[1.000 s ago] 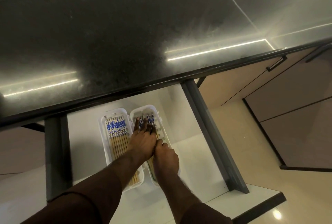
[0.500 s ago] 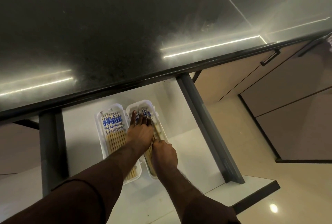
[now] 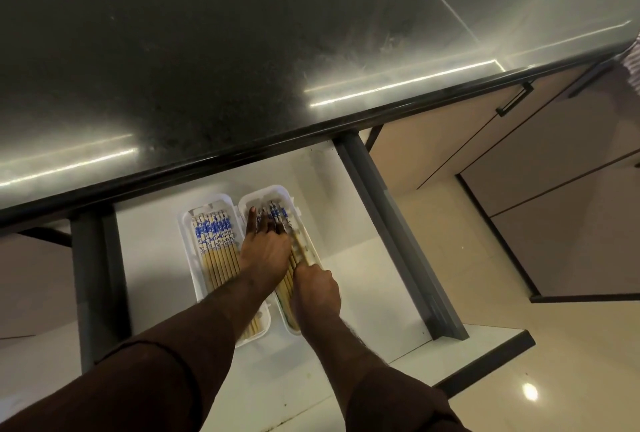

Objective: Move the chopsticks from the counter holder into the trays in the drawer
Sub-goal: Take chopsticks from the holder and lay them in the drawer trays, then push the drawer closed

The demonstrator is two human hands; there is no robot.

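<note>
Our flat left hand (image 3: 265, 251) presses the blue-patterned wooden chopsticks (image 3: 277, 220) lengthwise in the right white plastic tray (image 3: 266, 191), while our right hand (image 3: 317, 288) pinches their near ends.

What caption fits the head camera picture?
Two hands, left hand and right hand, arrange chopsticks in the right tray of an open drawer.

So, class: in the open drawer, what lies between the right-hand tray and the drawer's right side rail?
In the head view, only bare white drawer floor lies between the right tray and the grey side rail.
</note>
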